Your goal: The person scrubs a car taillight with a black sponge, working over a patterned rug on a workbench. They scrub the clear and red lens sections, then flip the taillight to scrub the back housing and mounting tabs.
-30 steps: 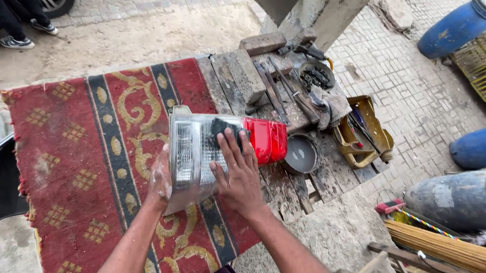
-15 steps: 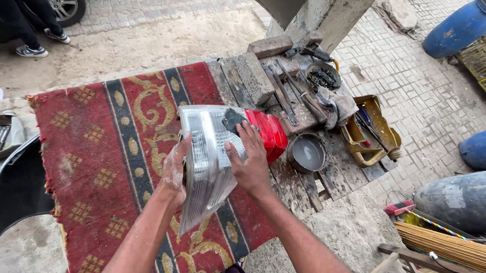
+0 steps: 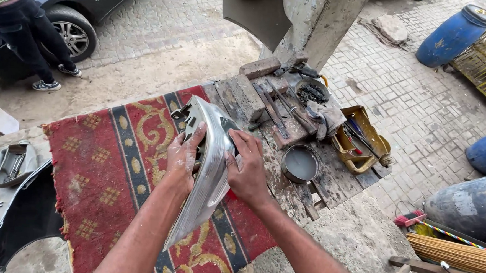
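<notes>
— Where was the car tail light (image 3: 208, 173)?
— Tilted on edge above the red patterned rug (image 3: 108, 168) on the table (image 3: 285, 183), gripped by both hands: left hand (image 3: 182, 161) closed on its back, right hand (image 3: 247, 170) pressing a dark pad (image 3: 229, 131) onto its lens.
— And nearby?
— A round metal bowl (image 3: 300, 164) and a yellow tool tray (image 3: 362, 140).

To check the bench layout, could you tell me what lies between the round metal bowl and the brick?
In the head view, long metal tools lie on the wooden planks between the bowl and brick.
</notes>
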